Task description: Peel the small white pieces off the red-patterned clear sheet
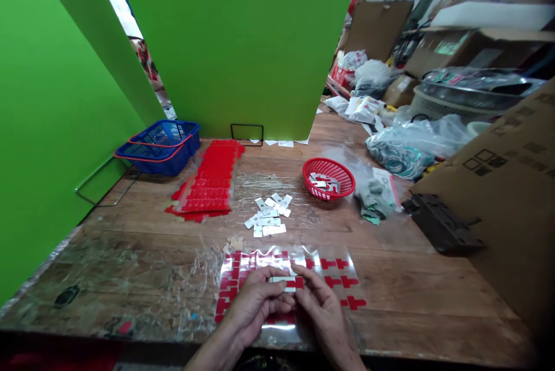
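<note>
Between my two hands is a small silver-white metal plate with a red T-shaped sticker (299, 283) at its right end. My left hand (255, 297) pinches the plate (281, 279) between thumb and fingers. My right hand (319, 301) has its thumb and index finger closed on the sticker end. Both hands are over a clear plastic sheet (338, 254) bearing rows of red T-shaped stickers; they hide its middle. Beyond the sheet lies a loose pile of similar metal plates (269, 222).
A red basket (349, 185) holds plates with red parts. Left of the pile are stacked red sticker sheets (214, 171) and a blue basket (176, 166). Green panels (243, 41) stand behind and left. At right are a black box-like object (442, 223), a cardboard box (498, 203) and a grey-green cloth (373, 203).
</note>
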Available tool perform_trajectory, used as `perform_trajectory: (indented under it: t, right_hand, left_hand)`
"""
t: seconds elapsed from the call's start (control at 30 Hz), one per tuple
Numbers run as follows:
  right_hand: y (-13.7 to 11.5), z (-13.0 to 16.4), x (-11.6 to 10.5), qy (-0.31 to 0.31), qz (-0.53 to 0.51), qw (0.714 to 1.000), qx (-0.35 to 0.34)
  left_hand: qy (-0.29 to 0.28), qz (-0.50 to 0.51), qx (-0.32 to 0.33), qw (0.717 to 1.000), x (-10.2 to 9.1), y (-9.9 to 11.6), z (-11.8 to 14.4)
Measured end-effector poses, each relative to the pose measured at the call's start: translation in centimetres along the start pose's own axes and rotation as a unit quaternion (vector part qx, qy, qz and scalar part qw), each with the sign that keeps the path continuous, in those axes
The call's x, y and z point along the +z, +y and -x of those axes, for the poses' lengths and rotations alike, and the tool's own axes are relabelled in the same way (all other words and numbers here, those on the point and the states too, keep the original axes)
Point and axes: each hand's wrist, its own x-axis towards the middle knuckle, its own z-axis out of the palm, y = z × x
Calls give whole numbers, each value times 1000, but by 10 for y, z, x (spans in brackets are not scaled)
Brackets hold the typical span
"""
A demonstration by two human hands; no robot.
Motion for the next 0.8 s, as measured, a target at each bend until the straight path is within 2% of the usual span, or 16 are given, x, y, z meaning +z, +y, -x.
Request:
perform_trajectory:
  t: [0.17, 0.3, 0.4, 0.53, 0.7, 0.8]
  right_hand:
    - [-6, 2, 5, 3, 5, 1000, -4]
    - [-11, 1, 5, 6, 80, 997, -4]
    - [-20, 1, 3, -26, 97, 995, -2]
    - [-26, -2, 0, -72, 39, 996, 28]
    - [-18, -17, -8, -68, 30, 996, 40]
    - [-26, -36, -22, -56, 69, 995, 44]
  left_hand:
    - [17, -43, 31, 998, 1, 1, 0]
    - [20, -78, 39, 996, -1, -3, -2]
    - [18, -84, 35, 996, -2, -3, -3]
    - [21, -79, 23, 996, -2, 0, -4]
    - [15, -59, 34, 998, -7, -3, -12]
    - [22, -41, 58, 997, -13, -9, -21]
